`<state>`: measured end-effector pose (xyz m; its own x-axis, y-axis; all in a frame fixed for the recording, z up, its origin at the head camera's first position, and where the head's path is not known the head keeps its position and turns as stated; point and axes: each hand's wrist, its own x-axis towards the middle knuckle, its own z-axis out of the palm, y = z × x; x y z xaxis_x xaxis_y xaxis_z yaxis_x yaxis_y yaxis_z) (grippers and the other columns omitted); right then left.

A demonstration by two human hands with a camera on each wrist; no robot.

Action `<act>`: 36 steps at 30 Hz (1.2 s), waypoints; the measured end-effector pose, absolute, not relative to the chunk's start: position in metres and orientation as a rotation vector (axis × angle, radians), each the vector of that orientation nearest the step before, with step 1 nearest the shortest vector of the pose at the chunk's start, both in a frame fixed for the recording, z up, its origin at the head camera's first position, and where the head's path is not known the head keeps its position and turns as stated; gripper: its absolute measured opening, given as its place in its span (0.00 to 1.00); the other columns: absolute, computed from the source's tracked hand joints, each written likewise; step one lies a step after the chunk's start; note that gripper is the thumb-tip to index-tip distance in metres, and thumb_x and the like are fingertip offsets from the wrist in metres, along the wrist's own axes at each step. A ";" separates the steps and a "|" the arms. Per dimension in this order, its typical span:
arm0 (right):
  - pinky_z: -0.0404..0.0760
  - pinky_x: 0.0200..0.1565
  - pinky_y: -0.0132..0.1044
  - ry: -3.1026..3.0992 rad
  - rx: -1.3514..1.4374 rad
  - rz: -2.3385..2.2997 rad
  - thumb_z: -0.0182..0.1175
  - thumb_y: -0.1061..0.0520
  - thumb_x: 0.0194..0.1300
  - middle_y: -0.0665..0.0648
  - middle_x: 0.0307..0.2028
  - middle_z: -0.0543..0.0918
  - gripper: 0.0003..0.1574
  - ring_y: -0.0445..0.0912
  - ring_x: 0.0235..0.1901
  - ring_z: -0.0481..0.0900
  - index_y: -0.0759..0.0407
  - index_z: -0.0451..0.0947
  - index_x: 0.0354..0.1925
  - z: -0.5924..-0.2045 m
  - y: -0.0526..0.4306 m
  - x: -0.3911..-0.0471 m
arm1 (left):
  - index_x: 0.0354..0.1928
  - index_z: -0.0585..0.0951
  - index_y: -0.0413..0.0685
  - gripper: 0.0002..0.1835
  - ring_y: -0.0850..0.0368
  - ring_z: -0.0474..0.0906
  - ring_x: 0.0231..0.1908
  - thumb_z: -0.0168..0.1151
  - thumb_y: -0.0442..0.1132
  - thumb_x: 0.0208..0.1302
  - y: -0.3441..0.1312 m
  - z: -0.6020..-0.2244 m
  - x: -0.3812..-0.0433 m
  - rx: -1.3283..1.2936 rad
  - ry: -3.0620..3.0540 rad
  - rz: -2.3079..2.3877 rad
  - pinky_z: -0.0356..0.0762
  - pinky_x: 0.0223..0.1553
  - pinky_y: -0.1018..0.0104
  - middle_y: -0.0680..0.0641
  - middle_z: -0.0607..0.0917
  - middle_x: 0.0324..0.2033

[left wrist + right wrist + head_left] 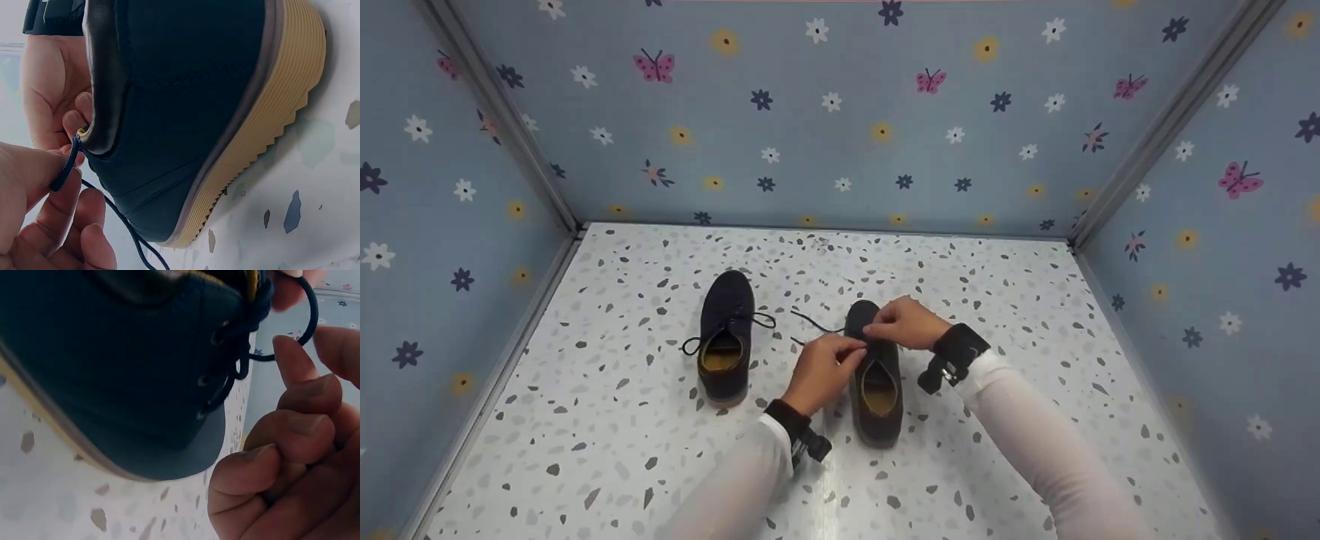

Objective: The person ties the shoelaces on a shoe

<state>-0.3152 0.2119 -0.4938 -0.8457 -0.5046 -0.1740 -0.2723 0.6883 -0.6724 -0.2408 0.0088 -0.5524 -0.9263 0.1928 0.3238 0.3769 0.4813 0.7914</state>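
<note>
A dark blue lace-up shoe [889, 361] stands on the floor in front of me, toe pointing away. At its lacing, my left hand [820, 371] pinches a dark blue shoelace [70, 163] between thumb and forefinger, as the left wrist view shows. On the shoe's other side is my right hand [911, 322]. Its thumb and forefinger pinch a curved stretch of lace [313, 309] in the right wrist view, the other fingers curled. Lace passes through the eyelets beside the tongue. One loose lace end [810, 321] trails left of the toe.
The matching shoe [727, 300] stands to the left, its laces spread out to both sides. Speckled white floor [622, 420] lies under both. Blue panels with flowers and butterflies [840, 142] enclose the back and both sides.
</note>
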 end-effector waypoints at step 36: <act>0.68 0.28 0.31 2.574 -0.576 -0.961 0.67 0.50 0.69 0.42 0.20 0.77 0.19 0.37 0.21 0.70 0.65 0.87 0.30 -0.495 0.222 -0.310 | 0.45 0.91 0.46 0.11 0.42 0.86 0.48 0.73 0.33 0.60 -0.007 -0.535 -0.328 -0.548 -3.129 -0.569 0.85 0.51 0.46 0.40 0.89 0.46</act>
<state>-0.3097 0.2224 -0.4951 -0.8628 -0.4781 -0.1644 -0.2535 0.6904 -0.6776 -0.3285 -0.0067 -0.5353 -0.9387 0.3440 -0.0228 0.3139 0.8802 0.3561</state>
